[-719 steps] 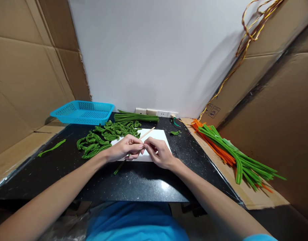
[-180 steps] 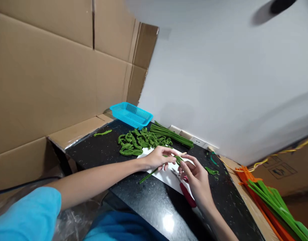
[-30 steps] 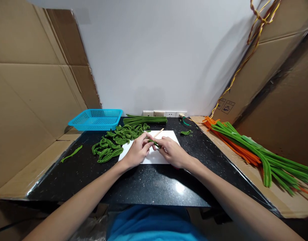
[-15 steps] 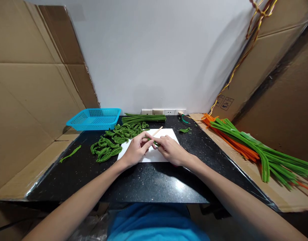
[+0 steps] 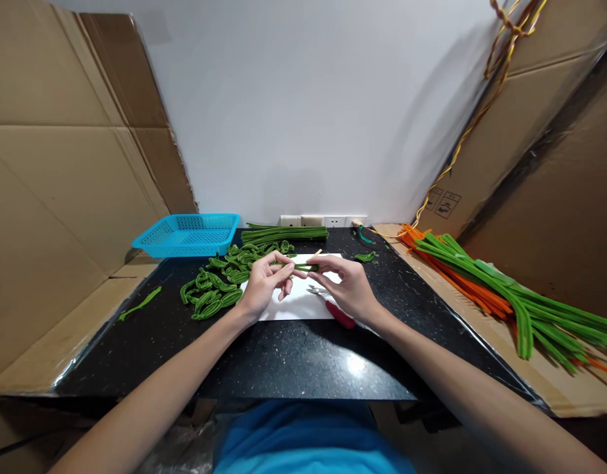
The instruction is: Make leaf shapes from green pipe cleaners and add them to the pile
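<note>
A green piece (image 5: 306, 268) is up over the white paper (image 5: 288, 308), between the two hands. The left hand (image 5: 264, 283) pinches one end with its thumb and finger. The right hand (image 5: 350, 284) pinches the other end the same way. Just under the right hand is a tool (image 5: 340, 315) with a red handle. A thin stick (image 5: 317, 253) pokes out behind the fingers. Left of the paper is a pile of green loops (image 5: 218, 284), and behind that lie long green stems (image 5: 286, 234). A blue basket (image 5: 185, 253) sits at the back left. Orange strips (image 5: 474, 297) and bright green strips (image 5: 525, 326) lie far right on cardboard (image 5: 545, 395).
</note>
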Action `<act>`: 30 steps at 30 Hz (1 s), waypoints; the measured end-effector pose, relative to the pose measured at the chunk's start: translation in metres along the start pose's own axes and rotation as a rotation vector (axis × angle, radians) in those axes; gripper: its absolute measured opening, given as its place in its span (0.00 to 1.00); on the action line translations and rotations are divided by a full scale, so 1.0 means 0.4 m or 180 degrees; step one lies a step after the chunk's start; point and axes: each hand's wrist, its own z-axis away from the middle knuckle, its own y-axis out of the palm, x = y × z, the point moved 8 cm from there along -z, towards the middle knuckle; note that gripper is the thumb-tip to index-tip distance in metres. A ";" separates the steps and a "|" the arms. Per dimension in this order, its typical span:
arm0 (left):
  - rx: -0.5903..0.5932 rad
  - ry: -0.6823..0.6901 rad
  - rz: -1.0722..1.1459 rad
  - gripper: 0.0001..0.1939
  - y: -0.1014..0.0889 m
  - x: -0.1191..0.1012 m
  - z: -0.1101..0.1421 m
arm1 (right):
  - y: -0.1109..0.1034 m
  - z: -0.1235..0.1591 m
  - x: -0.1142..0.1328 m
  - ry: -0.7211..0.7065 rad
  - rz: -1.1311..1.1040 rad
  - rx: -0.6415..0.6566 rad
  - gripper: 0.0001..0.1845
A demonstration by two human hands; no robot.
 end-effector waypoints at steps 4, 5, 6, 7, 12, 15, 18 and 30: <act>0.0059 -0.0024 0.0011 0.16 0.005 0.004 0.001 | -0.007 0.000 -0.027 0.0357 -0.0431 -0.0112 0.10; 0.0080 -0.0035 -0.0004 0.16 0.006 0.005 0.001 | -0.009 0.001 -0.029 0.0404 -0.0469 -0.0152 0.10; 0.0101 -0.0049 -0.0027 0.16 0.006 0.006 0.001 | -0.011 0.001 -0.031 0.0441 -0.0494 -0.0192 0.09; 0.0121 -0.0059 -0.0053 0.16 0.007 0.007 0.002 | -0.013 0.001 -0.031 0.0472 -0.0525 -0.0227 0.09; 0.0168 -0.0038 -0.0167 0.16 0.007 0.003 0.002 | -0.012 0.001 -0.036 0.0601 -0.0826 -0.0267 0.11; 0.0193 0.0003 -0.0183 0.16 0.009 0.001 0.002 | -0.014 0.000 -0.049 0.0728 -0.1059 -0.0314 0.14; 0.0169 0.0024 -0.0232 0.17 0.010 0.000 0.002 | -0.017 0.000 -0.056 0.0799 -0.1064 -0.0325 0.15; 0.0133 -0.0044 -0.0191 0.19 0.016 0.003 0.001 | -0.025 0.001 -0.022 0.0213 -0.0148 -0.0242 0.08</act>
